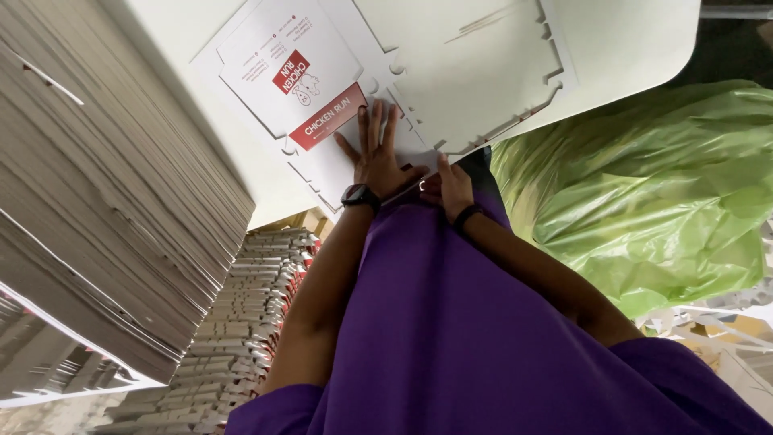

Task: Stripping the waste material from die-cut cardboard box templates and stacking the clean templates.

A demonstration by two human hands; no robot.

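A flat white die-cut cardboard box blank [322, 72] with a red printed label lies on a white table [636, 40]. My left hand [377, 153] presses flat on it, fingers spread, a dark watch on the wrist. My right hand [452, 187] grips the blank's near edge at the table rim, thumb on top, a dark band on that wrist. My purple shirt fills the lower middle of the view.
A tall stack of flat cardboard sheets [105, 185] leans at the left. Below the table edge stands a lower stack of folded blanks [241, 322] with red edges. A large green plastic bag [652, 193] sits at the right.
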